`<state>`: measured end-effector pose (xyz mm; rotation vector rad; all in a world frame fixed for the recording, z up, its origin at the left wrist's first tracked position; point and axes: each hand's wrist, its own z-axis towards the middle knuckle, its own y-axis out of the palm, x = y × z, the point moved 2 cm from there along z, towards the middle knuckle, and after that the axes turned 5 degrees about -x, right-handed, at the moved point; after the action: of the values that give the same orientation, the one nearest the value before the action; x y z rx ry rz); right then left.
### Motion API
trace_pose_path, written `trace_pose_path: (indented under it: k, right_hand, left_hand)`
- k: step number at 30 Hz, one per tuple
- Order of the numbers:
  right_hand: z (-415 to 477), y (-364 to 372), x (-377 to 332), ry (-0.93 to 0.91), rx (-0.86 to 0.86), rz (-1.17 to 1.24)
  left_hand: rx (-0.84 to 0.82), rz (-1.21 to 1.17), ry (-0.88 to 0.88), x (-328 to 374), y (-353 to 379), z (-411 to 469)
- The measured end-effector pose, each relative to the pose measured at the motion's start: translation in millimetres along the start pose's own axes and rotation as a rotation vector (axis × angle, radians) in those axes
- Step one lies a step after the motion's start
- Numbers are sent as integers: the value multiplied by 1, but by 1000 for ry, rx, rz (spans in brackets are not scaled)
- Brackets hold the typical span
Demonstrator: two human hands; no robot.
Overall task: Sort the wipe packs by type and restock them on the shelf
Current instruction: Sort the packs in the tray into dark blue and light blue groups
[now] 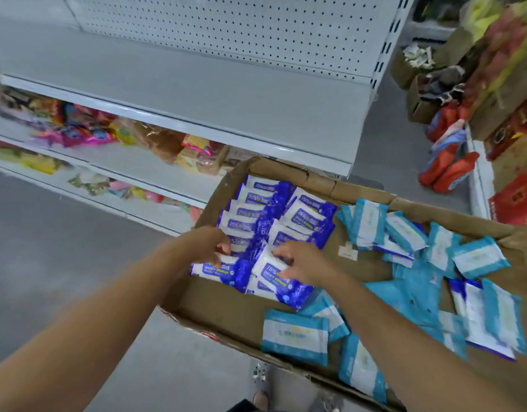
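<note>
Wipe packs (256, 209) in dark blue fill the far-left corner of the cardboard box (286, 169). They overlap in two columns, each with its long axis running left to right across the box. Light-blue packs (476, 257) lie scattered at mixed angles along the right and near edges. The left hand (210, 243) curls its fingers over the far edge of the near-left pack (226, 273). The right hand (300, 260) pinches a tilted pack (269, 269) whose long axis points near-right. The shelf (196, 93) stands just beyond the box's far edge.
</note>
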<state>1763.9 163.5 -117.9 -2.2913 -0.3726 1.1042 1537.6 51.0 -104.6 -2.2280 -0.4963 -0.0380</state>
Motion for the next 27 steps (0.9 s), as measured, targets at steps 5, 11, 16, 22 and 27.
trace_pose_path:
  k: [5, 11, 16, 22, 27]
  right_hand:
    - [18, 49, -12, 50, 7, -347]
    - [-7, 12, 16, 125, 137, -118]
    - [-75, -40, 96, 322, 285, 19]
    - [-148, -33, 158, 390, 152, 70]
    - [-159, -20, 174, 358, 159, -106]
  left_hand:
    - [120, 145, 100, -10, 22, -7]
    - [236, 75, 224, 25, 9, 7]
    - [10, 0, 432, 118, 3, 37]
    - [-403, 395, 490, 208, 63, 48]
    - [-353, 342, 503, 242, 78, 50]
